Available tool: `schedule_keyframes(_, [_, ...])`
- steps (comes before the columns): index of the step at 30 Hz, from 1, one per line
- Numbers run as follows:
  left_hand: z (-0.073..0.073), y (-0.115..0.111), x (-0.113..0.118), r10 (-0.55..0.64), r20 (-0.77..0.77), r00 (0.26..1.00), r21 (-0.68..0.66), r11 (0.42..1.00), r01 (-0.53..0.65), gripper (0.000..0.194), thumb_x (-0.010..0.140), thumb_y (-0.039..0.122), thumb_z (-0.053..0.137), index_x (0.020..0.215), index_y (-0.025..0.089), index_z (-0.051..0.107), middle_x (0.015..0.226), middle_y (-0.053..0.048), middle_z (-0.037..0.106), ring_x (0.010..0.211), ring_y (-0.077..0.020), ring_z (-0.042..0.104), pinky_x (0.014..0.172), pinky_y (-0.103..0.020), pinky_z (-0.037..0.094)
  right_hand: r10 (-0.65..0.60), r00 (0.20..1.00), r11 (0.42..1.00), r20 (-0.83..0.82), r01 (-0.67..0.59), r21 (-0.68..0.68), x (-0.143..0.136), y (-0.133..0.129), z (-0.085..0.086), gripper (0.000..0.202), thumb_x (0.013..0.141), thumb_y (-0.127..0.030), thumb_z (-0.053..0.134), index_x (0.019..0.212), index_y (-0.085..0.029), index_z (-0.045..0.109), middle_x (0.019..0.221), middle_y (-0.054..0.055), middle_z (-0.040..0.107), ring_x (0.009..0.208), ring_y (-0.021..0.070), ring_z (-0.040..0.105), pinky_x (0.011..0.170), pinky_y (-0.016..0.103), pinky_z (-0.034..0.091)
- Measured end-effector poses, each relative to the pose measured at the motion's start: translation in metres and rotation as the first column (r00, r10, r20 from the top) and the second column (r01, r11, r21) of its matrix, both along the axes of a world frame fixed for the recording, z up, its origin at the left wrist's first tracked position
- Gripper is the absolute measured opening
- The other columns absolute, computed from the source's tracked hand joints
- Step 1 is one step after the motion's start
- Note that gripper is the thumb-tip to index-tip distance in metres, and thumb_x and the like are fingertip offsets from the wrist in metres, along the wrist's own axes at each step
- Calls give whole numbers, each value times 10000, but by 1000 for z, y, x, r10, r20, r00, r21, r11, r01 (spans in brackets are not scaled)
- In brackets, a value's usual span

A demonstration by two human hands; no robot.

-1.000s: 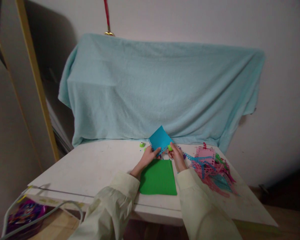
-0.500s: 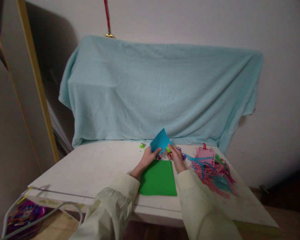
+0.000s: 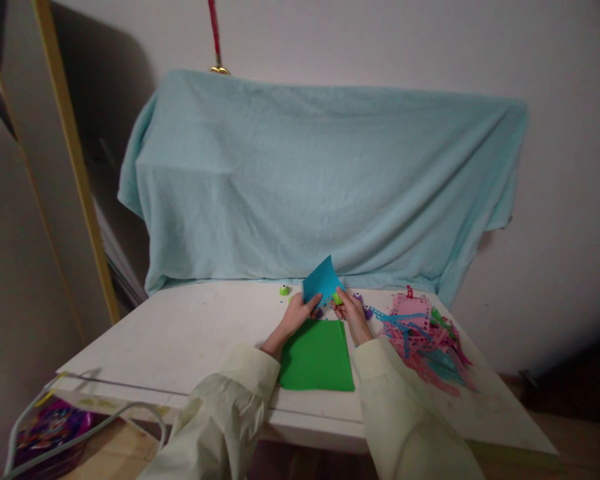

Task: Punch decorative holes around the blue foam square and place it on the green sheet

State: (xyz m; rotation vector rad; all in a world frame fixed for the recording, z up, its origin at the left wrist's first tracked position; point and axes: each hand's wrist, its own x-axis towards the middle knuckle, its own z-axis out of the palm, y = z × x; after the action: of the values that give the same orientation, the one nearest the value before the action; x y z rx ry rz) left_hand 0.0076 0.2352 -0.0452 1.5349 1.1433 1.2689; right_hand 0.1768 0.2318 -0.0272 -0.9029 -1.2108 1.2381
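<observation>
A sheet of blue paper (image 3: 323, 279) is tilted up above the table. My left hand (image 3: 296, 315) pinches its lower left edge, thumb on top. In my right hand (image 3: 353, 313) is a small bright green craft punch (image 3: 337, 299), set at the paper's lower right edge; whether the edge sits inside it I cannot make out. Below both hands lies a stack of green paper (image 3: 317, 360). Just beyond my right hand are purple punches (image 3: 367, 311). Another green punch (image 3: 284, 291) with an eye on it stands to the left of the blue paper.
On the right of the white table (image 3: 200, 333) lies a heap of pink, blue and green paper strips (image 3: 425, 340) with punched holes. A light blue blanket (image 3: 330, 180) hangs behind the table. At the lower left are a pale cable (image 3: 95, 427) and a purple packet (image 3: 50, 430).
The blue paper has shifted slightly to the right between my hands. My right hand stays almost still with the green punch.
</observation>
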Motion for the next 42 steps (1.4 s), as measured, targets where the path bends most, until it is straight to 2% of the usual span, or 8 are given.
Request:
schedule_keyframes(6, [0, 1, -1, 6, -34, 999, -20, 1000, -7, 465, 807, 587, 578, 684, 140, 603, 516, -38, 594, 463, -146, 523, 473, -247, 387, -1, 1000, 1000, 3, 1, 3, 0, 3, -4, 437, 775, -621, 618, 709, -190, 589, 612, 7, 599, 414, 89, 424, 404, 257, 244])
schedule_keyframes(13, [0, 0, 1, 57, -35, 998, -23, 998, -58, 464, 794, 589, 587, 689, 137, 603, 498, -30, 581, 456, -144, 523, 468, -238, 377, -10, 1000, 1000, 12, 10, -5, 1, 7, -8, 429, 776, -610, 624, 684, -193, 582, 596, 4, 600, 407, 87, 419, 402, 251, 237])
schedule_keyframes(22, [6, -4, -1, 31, -61, 998, -9, 999, -31, 484, 821, 591, 534, 671, 134, 592, 521, -26, 582, 474, -136, 516, 493, -241, 380, 2, 999, 999, 44, 0, -47, 1, 8, -8, 463, 746, -642, 637, 683, -186, 597, 587, 8, 607, 396, 89, 427, 393, 251, 225])
schedule_keyframes(30, [3, -3, -2, -1, -98, 995, 0, 1000, 1, 496, 836, 594, 515, 664, 134, 587, 536, -30, 586, 490, -134, 526, 498, -233, 377, 14, 1000, 996, 23, -12, -91, 0, 7, -9, 429, 744, -613, 659, 696, -193, 584, 563, -5, 598, 410, 97, 444, 406, 246, 229])
schedule_keyframes(39, [2, -2, -2, -29, -124, 992, -10, 1000, 28, 509, 846, 599, 486, 632, 145, 574, 527, -26, 589, 496, -136, 527, 521, -236, 391, 37, 999, 999, 30, -37, -3, -1, 3, -7, 377, 798, -537, 647, 665, -191, 577, 574, -8, 574, 438, 92, 420, 440, 257, 238])
schedule_keyframes(42, [2, -3, -3, -31, -128, 991, -12, 999, 30, 511, 845, 600, 487, 642, 142, 586, 529, -30, 592, 497, -140, 533, 520, -240, 394, 52, 998, 998, 30, -52, 32, -1, 2, -6, 356, 793, -524, 654, 675, -193, 593, 592, -4, 588, 461, 101, 443, 460, 261, 279])
